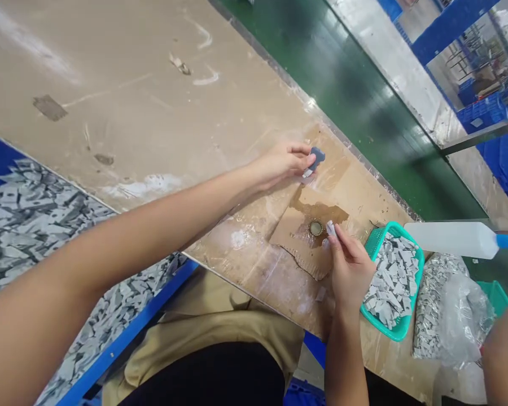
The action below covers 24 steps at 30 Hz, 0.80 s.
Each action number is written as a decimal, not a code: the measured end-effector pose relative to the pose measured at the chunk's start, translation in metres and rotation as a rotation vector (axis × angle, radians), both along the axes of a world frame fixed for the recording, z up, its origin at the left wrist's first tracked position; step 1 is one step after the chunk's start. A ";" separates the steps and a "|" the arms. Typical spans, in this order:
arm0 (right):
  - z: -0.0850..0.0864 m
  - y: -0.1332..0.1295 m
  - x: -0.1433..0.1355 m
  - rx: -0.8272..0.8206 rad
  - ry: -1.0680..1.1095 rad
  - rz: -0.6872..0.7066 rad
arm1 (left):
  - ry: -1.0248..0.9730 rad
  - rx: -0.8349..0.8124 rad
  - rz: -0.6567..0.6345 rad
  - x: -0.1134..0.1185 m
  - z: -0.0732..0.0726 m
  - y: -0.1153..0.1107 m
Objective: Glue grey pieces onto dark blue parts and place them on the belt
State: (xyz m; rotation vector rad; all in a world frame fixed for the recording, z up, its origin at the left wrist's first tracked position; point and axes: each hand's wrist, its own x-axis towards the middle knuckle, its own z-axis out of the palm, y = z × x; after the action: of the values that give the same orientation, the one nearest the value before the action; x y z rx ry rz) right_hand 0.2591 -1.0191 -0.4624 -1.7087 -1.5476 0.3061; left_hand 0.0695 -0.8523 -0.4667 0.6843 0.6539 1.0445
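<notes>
My left hand (290,162) pinches a dark grey piece (317,157) above the worktop. Between the thumb and fingers of my right hand (351,265) is a small whitish piece (331,228). Close to the left of that piece, a small round container (315,228) sits on a torn, wet-stained sheet of cardboard (292,225). Just right of my right hand stands a green basket (419,270) full of small light grey pieces (392,282).
A plastic bag of small pieces (436,304) and a white bottle with a blue tip (457,238) lie at the right. A blue bin (152,321) with many grey pieces is at the lower left. Beyond the worktop (131,129) runs a green belt (347,96). Another person's arm (506,349) shows lower right.
</notes>
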 end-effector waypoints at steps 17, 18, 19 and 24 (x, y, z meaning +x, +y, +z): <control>-0.011 0.006 -0.001 0.283 -0.410 0.215 | 0.076 0.057 -0.087 0.003 0.005 -0.005; -0.011 0.006 -0.002 0.283 -0.413 0.218 | 0.071 0.063 -0.090 0.003 0.005 -0.005; -0.010 0.006 -0.002 0.285 -0.415 0.223 | 0.070 0.066 -0.091 0.003 0.004 -0.005; -0.012 0.007 -0.003 0.285 -0.418 0.239 | 0.091 0.087 -0.084 0.004 0.001 -0.005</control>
State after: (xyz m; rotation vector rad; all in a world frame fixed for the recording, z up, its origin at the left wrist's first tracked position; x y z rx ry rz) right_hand 0.2556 -1.0123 -0.4739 -1.4225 -1.9964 -0.1621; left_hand 0.0731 -0.8573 -0.4662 0.8316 0.6554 0.9725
